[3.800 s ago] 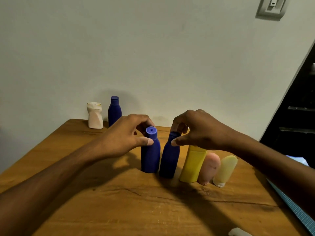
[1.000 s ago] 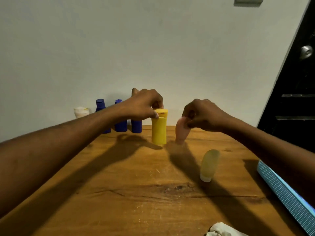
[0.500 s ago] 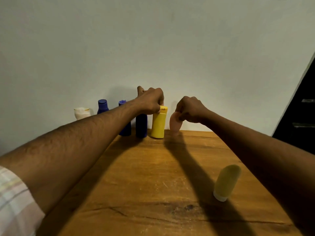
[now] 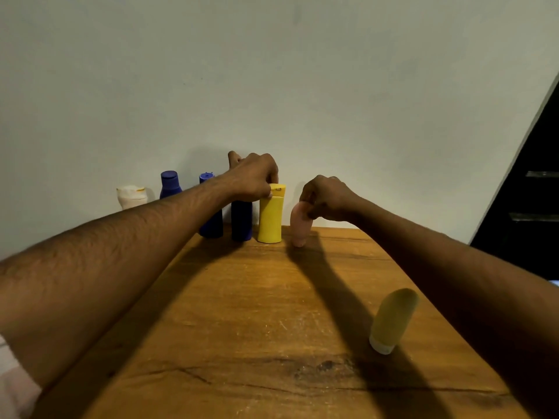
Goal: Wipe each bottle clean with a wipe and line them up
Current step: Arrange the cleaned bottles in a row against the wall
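Along the far edge of the tabletop (image 4: 272,313), at twelve o'clock by the wall, stand a white bottle (image 4: 130,197), three blue bottles (image 4: 170,184) and a yellow bottle (image 4: 270,216), so the row looks mostly built. The left hand (image 4: 254,176) pinches the yellow bottle's cap; the right hand (image 4: 328,198) grips a pink tube (image 4: 299,226), tilted, just right of it. A pale yellow tube (image 4: 393,320) waits alone at four o'clock. No wipe shows.

Wooden desk (image 4: 242,313): row at back w/ white bottle (image 4: 131,197), 3 blue bottles (image 4: 170,184), yellow bottle (image 4: 270,217), pink tube (image 4: 299,225); pale yellow tube (image 4: 393,320) apart, nearer
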